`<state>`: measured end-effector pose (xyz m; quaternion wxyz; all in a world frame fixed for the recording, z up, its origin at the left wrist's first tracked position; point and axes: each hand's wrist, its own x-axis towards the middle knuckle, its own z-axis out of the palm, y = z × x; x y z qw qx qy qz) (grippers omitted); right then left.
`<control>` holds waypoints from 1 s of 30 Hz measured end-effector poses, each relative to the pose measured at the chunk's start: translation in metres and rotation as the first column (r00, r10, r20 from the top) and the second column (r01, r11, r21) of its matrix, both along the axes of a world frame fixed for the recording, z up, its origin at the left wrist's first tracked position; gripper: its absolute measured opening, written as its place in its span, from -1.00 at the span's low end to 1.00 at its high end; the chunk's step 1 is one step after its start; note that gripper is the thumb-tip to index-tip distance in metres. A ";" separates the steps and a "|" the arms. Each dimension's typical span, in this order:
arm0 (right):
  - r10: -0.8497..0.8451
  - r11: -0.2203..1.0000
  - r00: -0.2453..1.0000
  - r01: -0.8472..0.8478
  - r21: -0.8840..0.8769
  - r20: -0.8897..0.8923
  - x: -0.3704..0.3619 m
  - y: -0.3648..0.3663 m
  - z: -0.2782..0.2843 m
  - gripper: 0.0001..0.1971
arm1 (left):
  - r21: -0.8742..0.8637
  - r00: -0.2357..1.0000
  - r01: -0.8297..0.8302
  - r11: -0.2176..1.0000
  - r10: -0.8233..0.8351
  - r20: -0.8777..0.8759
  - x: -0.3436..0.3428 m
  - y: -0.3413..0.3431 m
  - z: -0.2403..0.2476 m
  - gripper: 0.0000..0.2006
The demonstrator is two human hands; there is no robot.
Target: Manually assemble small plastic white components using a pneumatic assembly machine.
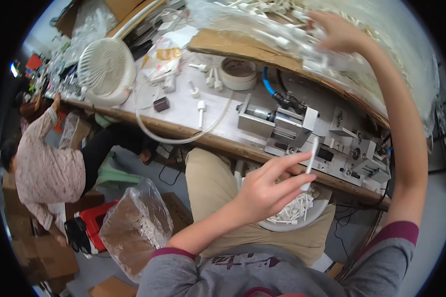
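Between the thumb and fingers of my left hand (270, 185) is a thin white plastic stick with a wider end (312, 161), tilted nearly upright in front of the metal fixture (295, 126). My right hand (339, 33) reaches far over a plastic-lined cardboard box (248, 48). Its fingers are curved and apart, slightly blurred, beside many loose white plastic sticks (267, 7). Nothing shows clearly held in it. On my lap, partly behind my left hand, a white basket (282, 227) contains similar small white parts (295, 210).
A clear hose (173, 142) loops along the bench edge near a tape roll (238, 74) and several loose white parts (201, 111). A white fan (106, 72) stands at left. Below lies a plastic bag (134, 222); a co-worker (49, 153) sits at far left.
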<state>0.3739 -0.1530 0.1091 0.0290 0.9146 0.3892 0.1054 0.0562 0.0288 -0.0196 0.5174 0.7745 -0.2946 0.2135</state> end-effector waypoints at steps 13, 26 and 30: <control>0.094 0.951 0.986 -0.130 0.281 0.139 -0.049 -0.099 0.003 -0.49 | 0.356 0.980 -0.149 0.922 0.090 0.177 0.024 -0.044 -0.004 -0.75; -0.201 0.917 0.964 0.123 0.380 0.172 -0.154 -0.096 0.008 -0.54 | 0.612 0.971 -0.148 0.777 -0.004 0.240 0.042 -0.061 0.006 -0.82; -0.132 0.920 0.970 0.043 0.390 0.204 -0.141 -0.101 -0.021 -0.63 | 0.614 0.979 -0.139 0.777 0.015 0.202 0.042 -0.067 -0.004 -0.81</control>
